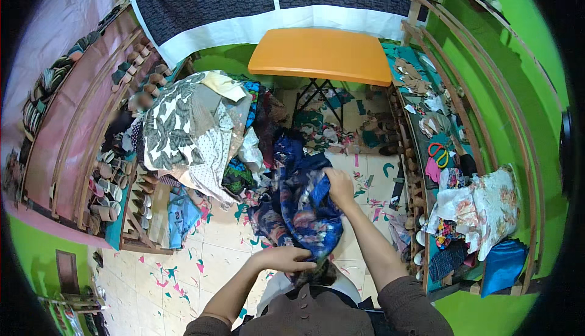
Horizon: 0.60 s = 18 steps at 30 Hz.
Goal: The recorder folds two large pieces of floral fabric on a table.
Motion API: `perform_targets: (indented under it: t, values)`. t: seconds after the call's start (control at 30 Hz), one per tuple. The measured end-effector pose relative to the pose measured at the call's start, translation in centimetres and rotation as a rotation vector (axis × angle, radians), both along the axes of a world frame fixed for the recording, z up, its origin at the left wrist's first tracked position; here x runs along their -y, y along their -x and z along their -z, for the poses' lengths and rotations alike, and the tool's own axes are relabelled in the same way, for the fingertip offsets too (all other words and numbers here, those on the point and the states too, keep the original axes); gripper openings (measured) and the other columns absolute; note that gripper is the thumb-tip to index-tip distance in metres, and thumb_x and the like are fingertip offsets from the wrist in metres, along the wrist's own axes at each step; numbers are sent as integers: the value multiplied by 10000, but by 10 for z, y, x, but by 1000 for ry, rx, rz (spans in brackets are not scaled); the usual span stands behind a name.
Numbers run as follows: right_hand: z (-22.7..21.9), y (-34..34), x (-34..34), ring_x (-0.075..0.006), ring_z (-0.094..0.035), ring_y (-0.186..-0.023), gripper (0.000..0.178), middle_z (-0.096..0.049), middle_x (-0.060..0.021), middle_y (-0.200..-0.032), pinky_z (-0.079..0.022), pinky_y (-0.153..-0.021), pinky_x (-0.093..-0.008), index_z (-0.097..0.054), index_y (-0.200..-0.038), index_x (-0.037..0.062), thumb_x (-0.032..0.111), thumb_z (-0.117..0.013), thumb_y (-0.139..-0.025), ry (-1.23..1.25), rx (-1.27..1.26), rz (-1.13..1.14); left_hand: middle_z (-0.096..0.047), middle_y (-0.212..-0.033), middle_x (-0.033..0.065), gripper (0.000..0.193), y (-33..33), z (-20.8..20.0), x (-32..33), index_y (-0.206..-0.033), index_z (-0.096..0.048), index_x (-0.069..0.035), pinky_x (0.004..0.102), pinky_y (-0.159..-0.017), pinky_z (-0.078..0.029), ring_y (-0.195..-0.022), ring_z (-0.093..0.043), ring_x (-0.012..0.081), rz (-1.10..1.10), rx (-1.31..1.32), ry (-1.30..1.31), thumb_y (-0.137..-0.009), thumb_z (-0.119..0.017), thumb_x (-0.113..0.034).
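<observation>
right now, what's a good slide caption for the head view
Left hand and right hand at a blue patterned cloth over a tiled floor strewn with scraps, an orange table beyond.

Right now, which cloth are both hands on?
The dark blue patterned cloth: left hand at its near edge, right hand on its right side. The leaf-print cloth lies left, the floral cloth right, both untouched.

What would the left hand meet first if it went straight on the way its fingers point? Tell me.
The blue cloth, just ahead of the left hand; they may already touch, though depth is unclear.
</observation>
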State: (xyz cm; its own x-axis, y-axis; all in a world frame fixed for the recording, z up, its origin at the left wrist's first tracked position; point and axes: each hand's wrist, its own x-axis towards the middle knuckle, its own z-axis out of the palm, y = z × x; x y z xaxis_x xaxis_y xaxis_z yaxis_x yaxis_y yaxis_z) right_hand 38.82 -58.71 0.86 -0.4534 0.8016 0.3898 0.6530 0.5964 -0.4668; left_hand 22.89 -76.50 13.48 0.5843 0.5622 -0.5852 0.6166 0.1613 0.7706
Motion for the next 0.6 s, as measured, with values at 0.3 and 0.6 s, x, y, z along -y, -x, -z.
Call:
perform_targets:
  t: [0.3, 0.6]
  values:
    - [-153, 36, 15, -253, -556, -682, 303, -484, -70, -707, -447, -538, -341, -564, -871, 102, 16, -613, -586, -369, -111, -484, -551, -1014, 235, 478, 48, 71, -68, -1095, -473, -8, 427, -759, -440, -966, -536, 382, -681, -40, -899, -746, -646, -284]
    - [-138, -62, -43, -295, -550, -782, 270, -500, -91, -826, -472, -650, -387, -540, -929, 96, 91, -613, -669, -343, 200, -152, -549, -859, 154, 263, 65, 24, -98, -981, -525, -49, 397, -665, -445, -783, -556, 357, -607, -202, -1192, -725, -588, -49]
